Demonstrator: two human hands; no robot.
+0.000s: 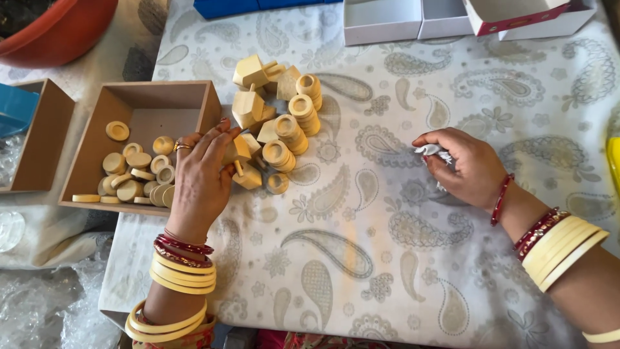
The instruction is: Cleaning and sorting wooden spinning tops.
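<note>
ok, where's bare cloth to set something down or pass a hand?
Free: the cloth between the left hand and right hand, down to the near edge; also right of the wooden pieces, below the white boxes. Crowded: the pieces pile and the tray of discs.

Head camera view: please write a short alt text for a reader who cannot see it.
The left hand reaches into a pile of wooden blocks and discs beside a wooden tray of discs. The right hand holds a small white cloth on a paisley tablecloth.
</note>
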